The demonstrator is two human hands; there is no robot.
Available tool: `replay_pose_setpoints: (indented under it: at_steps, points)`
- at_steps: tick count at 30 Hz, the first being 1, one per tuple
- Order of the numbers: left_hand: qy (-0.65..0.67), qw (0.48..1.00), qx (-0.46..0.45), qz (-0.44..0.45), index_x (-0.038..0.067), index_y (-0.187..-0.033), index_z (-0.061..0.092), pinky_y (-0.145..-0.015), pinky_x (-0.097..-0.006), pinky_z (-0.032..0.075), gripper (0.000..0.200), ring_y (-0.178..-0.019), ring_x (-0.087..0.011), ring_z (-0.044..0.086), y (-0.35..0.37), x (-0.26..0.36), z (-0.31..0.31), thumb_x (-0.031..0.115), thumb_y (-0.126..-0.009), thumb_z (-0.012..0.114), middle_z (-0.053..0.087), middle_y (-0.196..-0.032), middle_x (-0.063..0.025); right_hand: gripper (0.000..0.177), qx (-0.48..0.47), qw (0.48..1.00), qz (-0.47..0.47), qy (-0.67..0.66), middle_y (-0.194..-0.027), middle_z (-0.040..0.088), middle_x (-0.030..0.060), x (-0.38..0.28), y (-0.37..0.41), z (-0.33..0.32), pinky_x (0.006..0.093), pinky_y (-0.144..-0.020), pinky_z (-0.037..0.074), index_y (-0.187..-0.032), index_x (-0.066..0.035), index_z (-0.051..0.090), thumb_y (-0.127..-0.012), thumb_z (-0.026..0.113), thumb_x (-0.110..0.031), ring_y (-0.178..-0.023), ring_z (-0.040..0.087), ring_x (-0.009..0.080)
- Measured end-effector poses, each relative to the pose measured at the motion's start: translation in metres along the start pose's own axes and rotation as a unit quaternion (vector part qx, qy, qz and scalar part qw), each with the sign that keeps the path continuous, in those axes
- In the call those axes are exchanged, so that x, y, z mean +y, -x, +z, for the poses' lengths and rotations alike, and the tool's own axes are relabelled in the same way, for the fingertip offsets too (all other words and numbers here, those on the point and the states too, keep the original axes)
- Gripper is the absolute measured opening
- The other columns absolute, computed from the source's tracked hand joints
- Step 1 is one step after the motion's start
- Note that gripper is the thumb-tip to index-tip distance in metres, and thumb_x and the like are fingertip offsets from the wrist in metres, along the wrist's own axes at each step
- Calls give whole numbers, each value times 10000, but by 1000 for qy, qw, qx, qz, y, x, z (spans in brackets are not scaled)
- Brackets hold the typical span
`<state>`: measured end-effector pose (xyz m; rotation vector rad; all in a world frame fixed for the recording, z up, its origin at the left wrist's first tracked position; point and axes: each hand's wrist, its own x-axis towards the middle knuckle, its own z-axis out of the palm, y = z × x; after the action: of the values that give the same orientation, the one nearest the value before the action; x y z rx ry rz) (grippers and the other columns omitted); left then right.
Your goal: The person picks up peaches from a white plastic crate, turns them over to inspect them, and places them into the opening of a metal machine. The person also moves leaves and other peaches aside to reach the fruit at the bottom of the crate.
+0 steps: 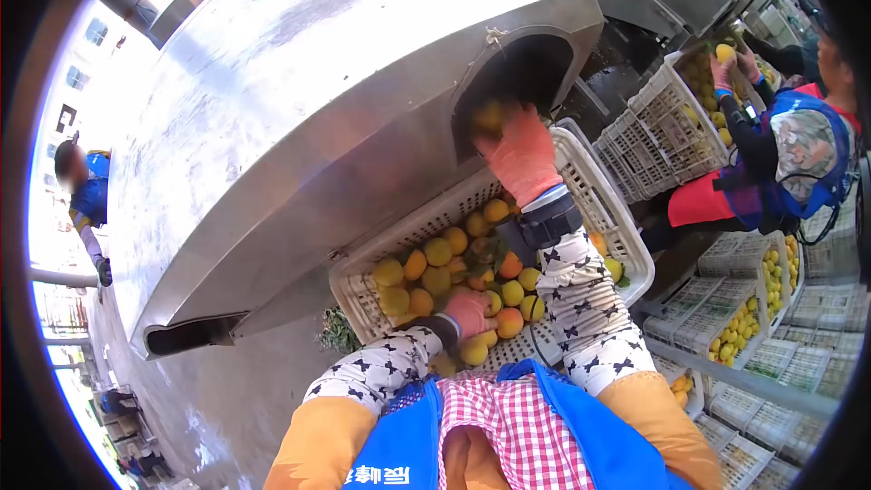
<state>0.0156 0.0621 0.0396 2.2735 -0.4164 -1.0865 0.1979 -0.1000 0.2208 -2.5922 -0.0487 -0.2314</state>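
Note:
My right hand [524, 156], in a pink-orange glove, reaches up to the dark oval opening [522, 59] of a metal chute. A motion-blurred round yellow fruit [490, 116] is at its fingertips. Lower down, my left hand [469, 312], in a pink glove, is inside a white plastic crate [626, 234] among round yellow-orange fruits [437, 251]. Its fingers curl against a yellow fruit [493, 302] and partly hide it. Some green leaves lie among the fruit. The crate sits between my body and the chute, under the opening.
The large metal housing [299, 63] fills the upper left. At right a co-worker [789, 141] holds a fruit [725, 53] over another white crate [649, 141]. Stacked crates of yellow fruit [739, 331] stand at lower right, behind a metal rail [771, 386]. Another person [89, 183] is at far left.

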Motion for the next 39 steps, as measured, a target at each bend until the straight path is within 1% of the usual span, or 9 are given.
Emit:
replay_pose_setpoints:
  at_steps: [5,6,10,14,20,32,34,37,39]
  points:
    - [-119,979,-139,95,76,-1362,462,-973,-448,455,806,-1140,-413,555,-1,-17,75,462,-710,737,574,-1240,-254,573,229,954,-188,-45,-1079,640,196,20,-33,9,380,-842,513,-1229,5,534,-794,744,-304,-973,627,328]
    - [-100,981,-148,74,76,-1341,485,-984,-448,451,780,-1145,-414,551,-1,-24,82,456,-709,739,570,-1253,-244,454,120,941,-115,-295,-990,666,101,35,-27,3,318,-798,509,-1214,16,567,-862,712,-230,-877,631,194]
    - [-93,989,-117,-15,66,-1298,533,-998,-450,444,700,-1158,-411,544,-2,-1,81,423,-727,723,571,-1268,-222,409,96,943,17,-318,-1033,656,176,71,49,-27,347,-818,497,-1150,-1,642,-844,720,-261,-954,631,287]
    - [-180,968,-114,-131,12,-1284,522,-984,-446,454,658,-1176,-383,544,-10,-8,120,411,-784,672,545,-1285,-255,374,-282,946,0,160,-1058,632,139,125,109,38,392,-822,524,-1156,-26,613,-846,682,-224,-1007,636,286]
    - [-119,975,-161,-101,32,-1319,491,-951,-421,484,714,-1181,-324,575,-13,-12,103,452,-777,692,547,-1320,-204,431,-250,895,20,368,-1125,591,182,200,131,137,479,-830,516,-1174,-37,576,-798,697,-209,-1076,597,348]
    - [-156,953,-249,-79,25,-1247,556,-947,-415,495,653,-1145,-344,599,-40,-37,112,387,-726,709,627,-1224,-211,694,-363,868,-40,336,-1246,508,229,154,117,89,432,-940,479,-1281,-35,520,-672,772,-256,-1143,551,374]
    - [-132,959,-252,15,40,-1275,560,-952,-419,484,740,-1133,-347,603,-40,-46,103,437,-681,750,629,-1230,-201,801,-350,927,27,131,-1288,483,239,137,114,60,417,-997,450,-1347,-38,479,-641,790,-251,-1214,506,374]
    - [301,928,-211,-55,29,-1252,586,-882,-339,513,610,-1044,-223,643,5,-20,17,378,-781,755,674,-1130,-137,861,-186,970,22,-158,-1340,445,231,111,129,9,420,-1052,411,-1407,-39,412,-646,790,-177,-1223,487,399]
    - [708,677,-198,-39,-10,-1333,496,-833,-333,574,522,-1010,-217,665,34,17,-52,241,-907,663,643,-1179,-130,870,-150,974,-25,-167,-1356,439,228,90,133,-23,418,-1055,410,-1418,-39,396,-653,790,-167,-1222,487,401]
